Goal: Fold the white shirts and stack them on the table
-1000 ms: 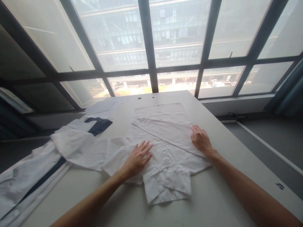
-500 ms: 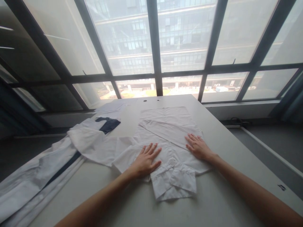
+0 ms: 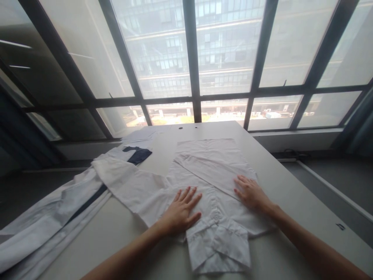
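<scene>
A white shirt (image 3: 215, 190) lies spread on the white table, its collar end toward me. One sleeve is folded slantwise across the body, while the other stretches out to the left. My left hand (image 3: 182, 212) rests flat on the shirt's left side, fingers spread. On the right side, my right hand (image 3: 252, 192) also lies flat, its fingertips at the folded sleeve. Neither hand grips the cloth. The cloth under both palms is hidden.
A pile of white garments with dark navy parts (image 3: 72, 194) covers the left of the table (image 3: 279, 256), meeting the shirt's outstretched sleeve. Flat white cloth or paper (image 3: 138, 135) lies at the far left corner. Large windows (image 3: 227, 58) stand beyond the far edge.
The view has tilted slightly upward, so everything sits a little lower in the picture. Both hands stay flat on the shirt in nearly the same places.
</scene>
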Demonstrator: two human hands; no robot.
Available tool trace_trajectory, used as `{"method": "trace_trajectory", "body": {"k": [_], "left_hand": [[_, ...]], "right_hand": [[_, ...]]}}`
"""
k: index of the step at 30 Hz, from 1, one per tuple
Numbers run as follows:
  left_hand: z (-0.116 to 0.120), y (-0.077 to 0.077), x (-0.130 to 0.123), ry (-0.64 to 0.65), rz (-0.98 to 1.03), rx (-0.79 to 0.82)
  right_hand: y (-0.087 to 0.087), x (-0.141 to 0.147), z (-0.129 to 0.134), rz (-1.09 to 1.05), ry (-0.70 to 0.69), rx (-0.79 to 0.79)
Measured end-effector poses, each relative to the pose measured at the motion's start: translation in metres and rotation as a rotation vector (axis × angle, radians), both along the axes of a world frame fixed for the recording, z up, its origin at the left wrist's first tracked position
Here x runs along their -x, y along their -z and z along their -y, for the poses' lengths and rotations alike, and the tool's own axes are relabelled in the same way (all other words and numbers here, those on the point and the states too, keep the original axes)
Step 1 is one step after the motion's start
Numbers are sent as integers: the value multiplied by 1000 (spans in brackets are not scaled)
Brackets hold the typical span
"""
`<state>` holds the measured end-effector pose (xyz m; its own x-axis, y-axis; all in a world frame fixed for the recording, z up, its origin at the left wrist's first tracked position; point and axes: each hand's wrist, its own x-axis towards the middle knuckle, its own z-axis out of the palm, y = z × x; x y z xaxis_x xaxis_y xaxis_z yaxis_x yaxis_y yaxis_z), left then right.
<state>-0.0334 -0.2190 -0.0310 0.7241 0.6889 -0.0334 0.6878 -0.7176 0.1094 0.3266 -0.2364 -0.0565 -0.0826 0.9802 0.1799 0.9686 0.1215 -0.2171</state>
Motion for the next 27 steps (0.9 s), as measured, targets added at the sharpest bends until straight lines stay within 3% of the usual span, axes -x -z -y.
{"method": "trace_trajectory", "body": {"k": [5, 12, 19, 27], "left_hand": [[0, -3, -1, 5, -10, 26], [1, -4, -1, 9, 7, 30], [2, -4, -2, -2, 10, 32], [0, -1, -2, 3, 21, 20]], "right_hand": [[7, -9, -8, -40, -3, -173], [23, -18, -8, 6, -33, -103], [16, -14, -5, -29, -24, -115], [2, -41, 0, -228, -10, -316]]}}
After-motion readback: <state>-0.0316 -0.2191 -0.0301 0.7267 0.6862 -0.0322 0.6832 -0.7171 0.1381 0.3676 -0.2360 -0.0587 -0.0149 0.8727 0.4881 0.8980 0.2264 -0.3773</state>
